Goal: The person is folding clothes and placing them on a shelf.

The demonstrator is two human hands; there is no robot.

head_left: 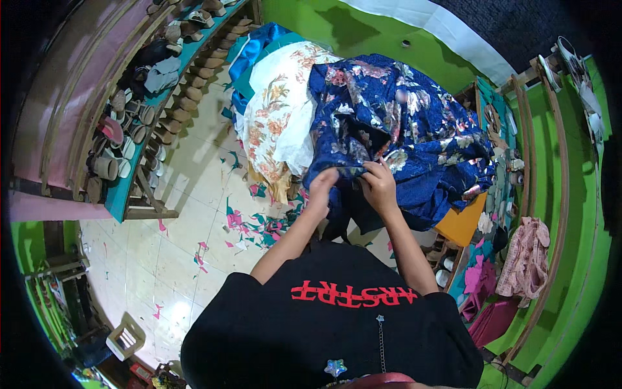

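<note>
A large dark blue fabric with shiny floral print (427,123) lies heaped in front of me. Its near edge is pinched between the fingers of my left hand (322,185) and my right hand (379,185), which sit a short way apart. Between them a strip of the edge is drawn taut. Just beyond my hands the cloth gapes in a dark fold. Left of the blue heap, and partly under it, spreads a white fabric with orange flowers (272,120). Bright blue and teal satin (256,48) shows behind that.
Shelves of shoes (129,133) with a teal top run along the left. Pink and green scraps (259,223) litter the tiled floor (146,259). At right are an orange panel (463,220), a pink patterned cloth (523,259) and wooden rails (564,194). A small stool (125,337) stands lower left.
</note>
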